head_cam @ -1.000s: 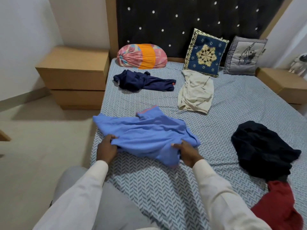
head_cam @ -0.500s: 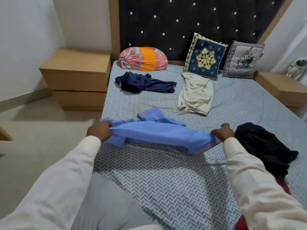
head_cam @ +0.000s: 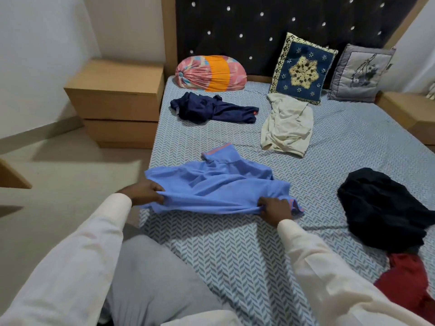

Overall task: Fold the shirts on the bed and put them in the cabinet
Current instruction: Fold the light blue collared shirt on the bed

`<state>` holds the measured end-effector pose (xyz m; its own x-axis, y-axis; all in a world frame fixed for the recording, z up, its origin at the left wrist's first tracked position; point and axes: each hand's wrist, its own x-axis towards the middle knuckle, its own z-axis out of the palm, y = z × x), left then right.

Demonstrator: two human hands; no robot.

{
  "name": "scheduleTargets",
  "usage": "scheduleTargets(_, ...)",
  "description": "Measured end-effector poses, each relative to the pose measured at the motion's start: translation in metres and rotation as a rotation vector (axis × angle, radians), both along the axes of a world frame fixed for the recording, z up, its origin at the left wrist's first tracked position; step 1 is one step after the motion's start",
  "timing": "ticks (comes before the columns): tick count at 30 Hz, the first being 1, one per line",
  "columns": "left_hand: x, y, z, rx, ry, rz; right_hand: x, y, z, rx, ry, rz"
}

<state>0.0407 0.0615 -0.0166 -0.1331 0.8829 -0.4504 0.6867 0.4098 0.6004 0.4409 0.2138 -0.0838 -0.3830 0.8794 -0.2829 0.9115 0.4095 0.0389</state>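
On the bed, a blue shirt lies near the left edge. The left hand and right hand each pinch its near hem, apparently lifted slightly.

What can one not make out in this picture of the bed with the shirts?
Head view only:
- Dark red cloth: cut off by the right edge, partly under the crumpled black garment; its kind is unclear.
- Black garment: too dark to show sleeves or collar.
- Left hand and right hand: fingertips hidden by the light blue collared shirt they grip.
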Motion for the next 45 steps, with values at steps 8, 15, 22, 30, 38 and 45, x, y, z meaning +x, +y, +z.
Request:
scheduleTargets(8, 0.008, -0.007, -0.024, 0.3, -0.198, 0.421, 0.009, 0.045, 0.037, -0.172, 0.017, -0.177)
scheduleTargets(15, 0.047, -0.018, -0.045, 0.456, -0.159, 0.628, -0.086, -0.012, 0.034, -0.3, 0.656, 0.088)
scheduleTargets(22, 0.022, -0.017, -0.015, 0.606, 0.01, 0.82, -0.17, -0.031, 0.009, -0.229, 0.589, 0.054)
scheduleTargets(30, 0.02, -0.02, -0.048, -0.075, -0.369, 0.747, -0.155, -0.03, 0.014, -0.156, 0.743, 0.131)
scheduleTargets(38, 0.063, -0.023, -0.067, 0.088, -0.091, 0.456, -0.157, -0.058, -0.029, -0.13, 0.436, 0.273)
scheduleTargets(45, 0.069, -0.031, -0.059, 0.458, -0.118, 0.531, -0.158, -0.063, -0.02, -0.122, 0.548, 0.238)
